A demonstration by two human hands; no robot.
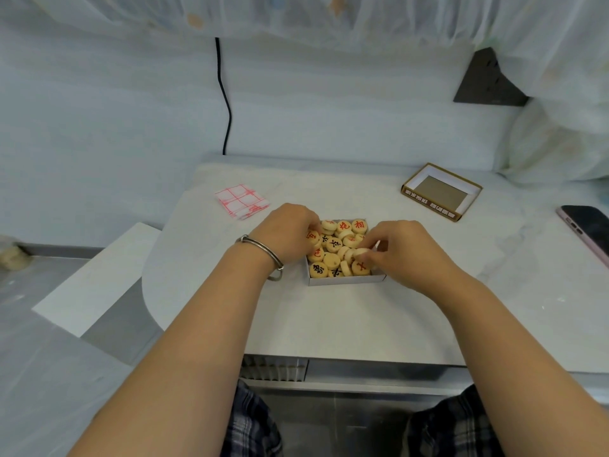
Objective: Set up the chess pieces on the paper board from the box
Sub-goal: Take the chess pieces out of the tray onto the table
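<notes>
We had both hands down in the open box [346, 281] of chess pieces [332, 260] at mid-table [329, 318]. Our right hand [400, 250] pinched one round piece [360, 253] at the box's right side. Our left hand [286, 233] curled over the left-side pieces, and whether it gripped any we couldn't tell. The folded paper board [242, 201] lay apart, back left, with the lid [441, 192] back right.

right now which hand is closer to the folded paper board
Left. The left hand sits at the left edge of the box, just right of and below the folded paper board. The right hand pinches a piece at the right side of the box, farther off.
</notes>
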